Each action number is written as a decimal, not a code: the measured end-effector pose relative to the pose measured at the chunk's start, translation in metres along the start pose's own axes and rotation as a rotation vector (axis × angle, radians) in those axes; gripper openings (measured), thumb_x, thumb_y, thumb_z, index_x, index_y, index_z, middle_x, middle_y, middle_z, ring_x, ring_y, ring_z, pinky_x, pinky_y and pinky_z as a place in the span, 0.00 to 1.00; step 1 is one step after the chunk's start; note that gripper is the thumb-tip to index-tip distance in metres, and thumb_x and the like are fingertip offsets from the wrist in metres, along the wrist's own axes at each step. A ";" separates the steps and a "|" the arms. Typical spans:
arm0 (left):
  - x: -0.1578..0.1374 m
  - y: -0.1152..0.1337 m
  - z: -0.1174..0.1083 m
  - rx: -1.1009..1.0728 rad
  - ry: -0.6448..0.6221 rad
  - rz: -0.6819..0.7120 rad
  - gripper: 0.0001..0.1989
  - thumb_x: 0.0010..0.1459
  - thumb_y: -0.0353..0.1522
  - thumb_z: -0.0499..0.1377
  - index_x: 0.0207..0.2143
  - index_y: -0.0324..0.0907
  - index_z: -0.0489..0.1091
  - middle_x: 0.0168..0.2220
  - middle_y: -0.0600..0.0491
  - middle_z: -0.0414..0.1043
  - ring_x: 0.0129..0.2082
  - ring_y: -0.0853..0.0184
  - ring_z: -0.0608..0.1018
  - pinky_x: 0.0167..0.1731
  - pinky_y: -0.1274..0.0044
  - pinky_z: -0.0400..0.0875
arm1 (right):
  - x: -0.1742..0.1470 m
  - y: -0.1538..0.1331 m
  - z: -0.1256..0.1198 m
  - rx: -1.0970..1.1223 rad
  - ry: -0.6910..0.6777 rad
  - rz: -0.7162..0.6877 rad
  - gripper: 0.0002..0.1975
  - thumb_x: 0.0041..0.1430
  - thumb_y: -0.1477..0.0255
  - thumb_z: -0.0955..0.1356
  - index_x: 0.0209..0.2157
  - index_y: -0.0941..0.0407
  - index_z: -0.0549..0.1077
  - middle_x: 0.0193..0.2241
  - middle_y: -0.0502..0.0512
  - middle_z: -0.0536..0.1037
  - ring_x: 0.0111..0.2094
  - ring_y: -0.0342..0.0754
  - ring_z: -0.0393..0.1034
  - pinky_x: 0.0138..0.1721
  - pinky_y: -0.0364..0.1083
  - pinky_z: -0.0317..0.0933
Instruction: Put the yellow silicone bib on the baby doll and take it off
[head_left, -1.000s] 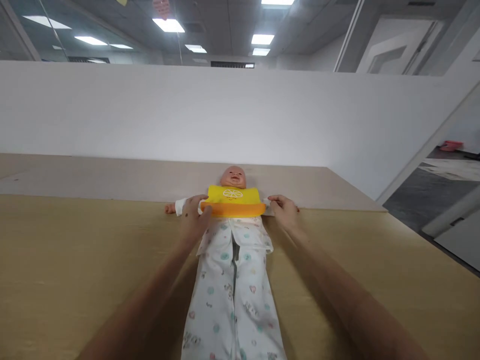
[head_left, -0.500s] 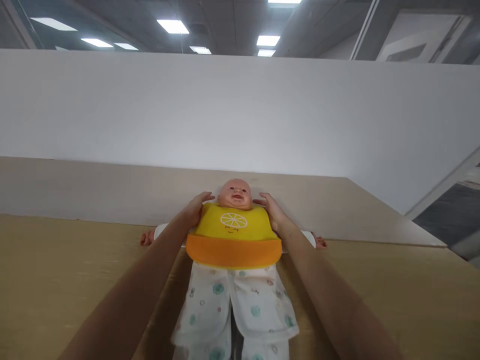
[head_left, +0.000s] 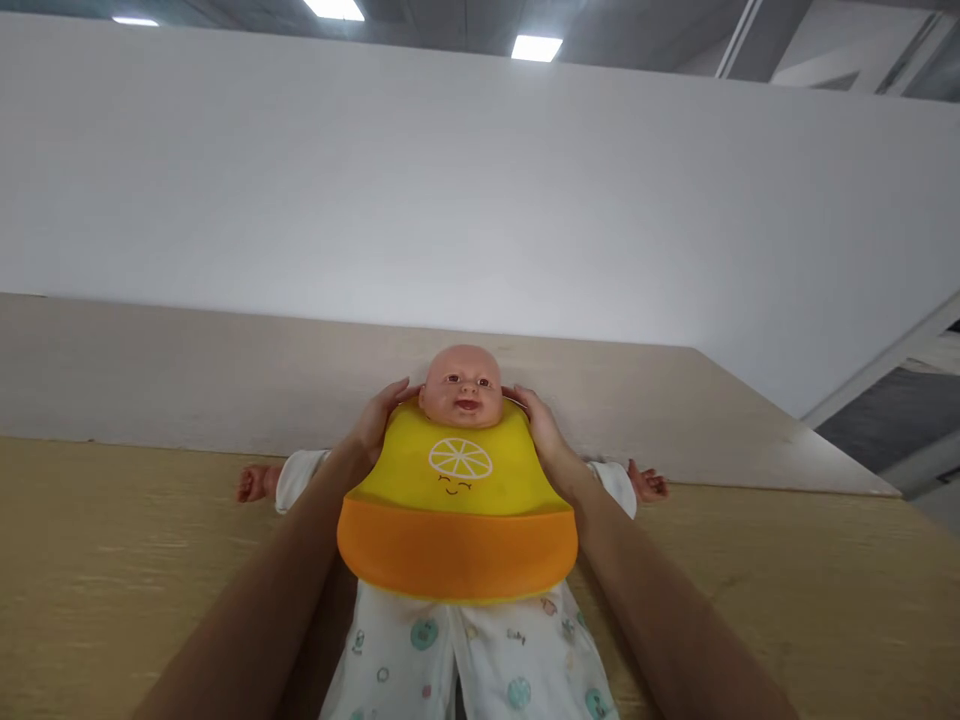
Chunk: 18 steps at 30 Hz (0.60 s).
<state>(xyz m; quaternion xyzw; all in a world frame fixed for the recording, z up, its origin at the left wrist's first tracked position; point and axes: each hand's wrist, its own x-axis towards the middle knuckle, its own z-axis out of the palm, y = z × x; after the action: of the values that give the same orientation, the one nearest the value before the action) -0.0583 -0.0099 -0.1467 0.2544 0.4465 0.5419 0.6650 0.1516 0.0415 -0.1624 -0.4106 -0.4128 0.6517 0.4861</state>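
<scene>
A baby doll (head_left: 461,380) lies on its back, its arms stretched out sideways, in white patterned clothes (head_left: 517,650). Over its chest spreads a yellow silicone bib (head_left: 405,460) with a citrus slice, a smiling face and an orange pocket (head_left: 457,550). My left hand (head_left: 379,420) holds the bib's upper left edge beside the neck, and my right hand (head_left: 541,425) holds the upper right edge. The fingertips of both hands reach in behind the doll's neck, where they and the bib's neck ends are hidden.
The doll lies on a wooden tabletop (head_left: 135,560). Behind its head is a pale board strip (head_left: 187,370), backed by a white partition (head_left: 450,190). At the far right the board ends near a gap with a dark floor.
Both hands have moved inward, from beside the head to behind the neck. My view has tilted down and come closer, so the doll and bib look larger.
</scene>
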 end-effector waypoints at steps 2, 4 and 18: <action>-0.008 -0.003 0.000 -0.005 0.006 0.021 0.27 0.54 0.43 0.57 0.53 0.37 0.69 0.37 0.47 0.80 0.32 0.57 0.81 0.32 0.70 0.74 | -0.007 0.001 -0.001 0.001 -0.005 -0.041 0.20 0.48 0.59 0.64 0.40 0.56 0.74 0.43 0.53 0.80 0.45 0.52 0.74 0.47 0.46 0.66; -0.018 -0.007 0.001 -0.016 -0.005 0.049 0.26 0.53 0.42 0.57 0.52 0.36 0.70 0.39 0.47 0.80 0.36 0.56 0.81 0.36 0.70 0.74 | -0.017 0.004 -0.003 0.016 -0.019 -0.067 0.20 0.48 0.58 0.64 0.39 0.55 0.74 0.44 0.53 0.79 0.47 0.52 0.73 0.48 0.47 0.66; -0.134 -0.054 0.007 -0.138 -0.071 0.118 0.19 0.46 0.35 0.62 0.42 0.39 0.76 0.44 0.50 0.79 0.48 0.54 0.78 0.48 0.68 0.72 | -0.129 0.034 -0.014 0.042 -0.042 -0.208 0.18 0.50 0.57 0.63 0.35 0.53 0.75 0.39 0.55 0.81 0.50 0.53 0.72 0.48 0.50 0.65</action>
<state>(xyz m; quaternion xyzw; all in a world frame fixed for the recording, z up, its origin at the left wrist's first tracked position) -0.0272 -0.1517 -0.1452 0.2528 0.3686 0.6001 0.6634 0.1796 -0.0889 -0.1820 -0.3415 -0.4494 0.6146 0.5511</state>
